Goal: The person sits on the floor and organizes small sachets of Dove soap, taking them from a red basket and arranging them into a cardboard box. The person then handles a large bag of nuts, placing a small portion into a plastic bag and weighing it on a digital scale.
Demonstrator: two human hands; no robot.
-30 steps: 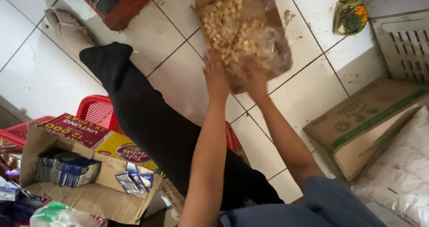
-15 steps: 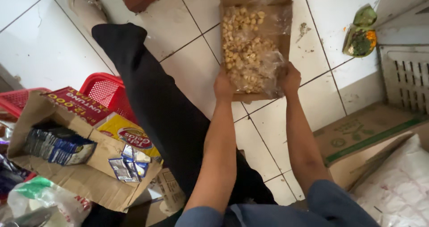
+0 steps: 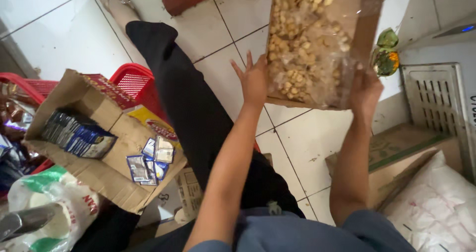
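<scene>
Shallow cardboard tray (image 3: pixel 364 33) of pale snack pieces under clear plastic wrap (image 3: pixel 307 48), held up over the tiled floor (image 3: pixel 64 38). Its long axis runs away from the person, far end out of view. Right hand (image 3: pixel 366 91) grips the tray's near right corner, fingers curled around the edge. Left hand (image 3: pixel 254 78) lies flat against the tray's near left side, fingers spread, thumb apart. An outstretched leg (image 3: pixel 193 113) lies left of the tray; a carton of sachets (image 3: pixel 94 138) farther left.
</scene>
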